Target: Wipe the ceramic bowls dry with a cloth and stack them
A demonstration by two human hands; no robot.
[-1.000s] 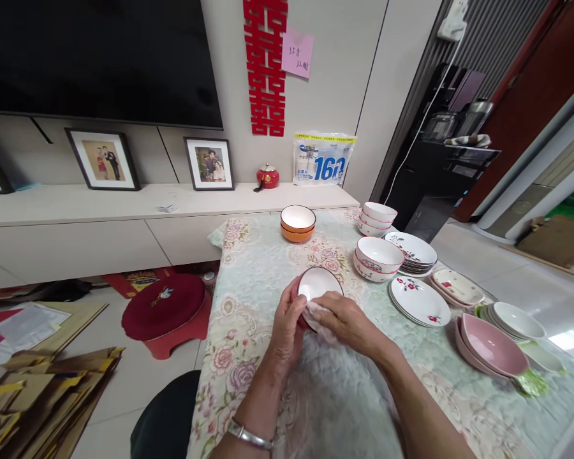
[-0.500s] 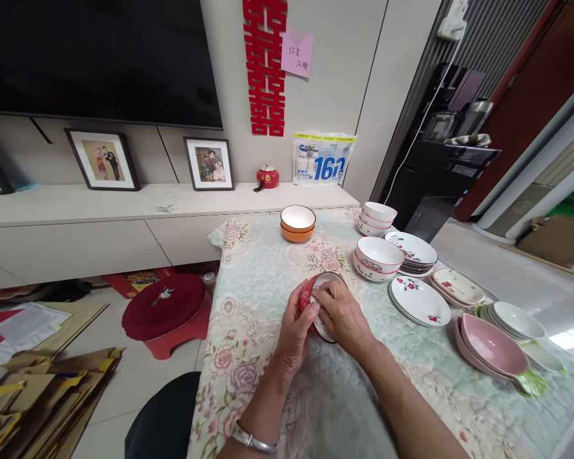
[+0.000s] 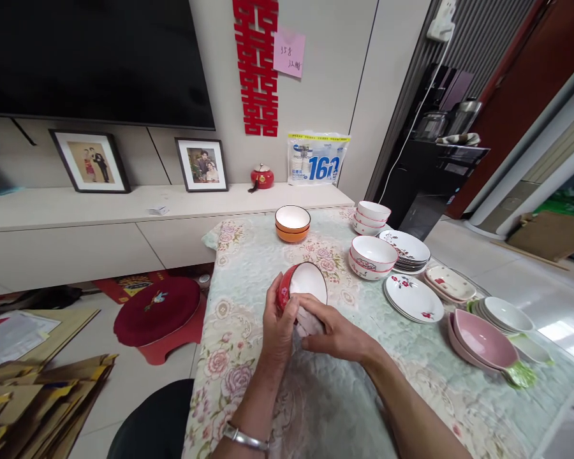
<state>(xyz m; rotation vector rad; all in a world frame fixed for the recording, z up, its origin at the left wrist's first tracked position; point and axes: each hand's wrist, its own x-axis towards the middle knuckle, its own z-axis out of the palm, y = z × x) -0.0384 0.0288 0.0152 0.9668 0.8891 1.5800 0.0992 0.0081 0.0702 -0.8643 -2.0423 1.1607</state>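
My left hand [image 3: 278, 325] grips a red bowl [image 3: 310, 284] with a white inside and a dark rim. The bowl is tilted on its side above the table, its opening turned to the right. At its lower rim, my right hand [image 3: 332, 328] is closed on a crumpled pale cloth [image 3: 309, 324], pressed against the bowl. Part of the cloth is hidden under the fingers. Beyond the hands stand two stacked orange bowls [image 3: 292, 236] with white insides.
On the table's right are red-rimmed white bowls [image 3: 373, 255], flowered plates [image 3: 414, 298], dark-patterned plates [image 3: 405, 247], rectangular dishes [image 3: 449, 284], pink leaf-shaped bowls [image 3: 485, 341] and small white bowls [image 3: 509, 313]. A floral cloth [image 3: 234, 299] covers the table. A red stool [image 3: 160, 312] stands left.
My right hand has come out of the bowl's inside to its lower rim with the cloth. The bowl is turned so more of its white inside shows. The view has shifted slightly.
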